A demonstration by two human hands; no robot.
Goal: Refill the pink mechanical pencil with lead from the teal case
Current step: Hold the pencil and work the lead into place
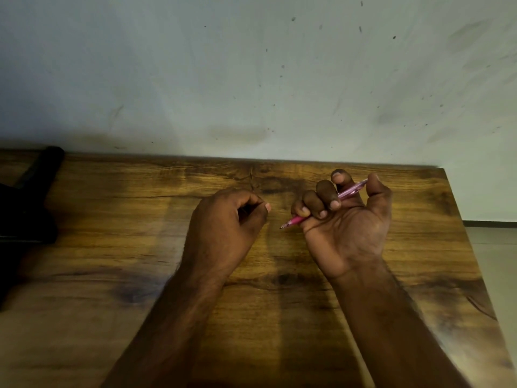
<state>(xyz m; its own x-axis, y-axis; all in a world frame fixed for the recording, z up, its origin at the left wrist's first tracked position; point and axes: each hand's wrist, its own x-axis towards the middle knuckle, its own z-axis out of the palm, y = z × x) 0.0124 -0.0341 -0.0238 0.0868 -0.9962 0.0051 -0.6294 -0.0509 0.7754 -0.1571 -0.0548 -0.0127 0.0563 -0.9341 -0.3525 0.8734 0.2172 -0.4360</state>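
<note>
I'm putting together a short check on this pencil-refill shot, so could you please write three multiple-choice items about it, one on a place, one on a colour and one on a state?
1. Where is the mechanical pencil?
A. In the right hand
B. Flat on the table
C. In the left hand

2. What colour is the pencil's barrel?
A. Teal
B. Pink
C. Black

3. How is the left hand?
A. Flat, fingers spread
B. Fingers curled, thumb against the forefinger
C. Wrapped round the pencil

Answers:
1 A: the right hand, palm up, curls its fingers round the barrel above the wooden table.
2 B: the barrel shows pink on both sides of the fingers.
3 B: the fingers fold in; whether they pinch anything is not visible.
</note>
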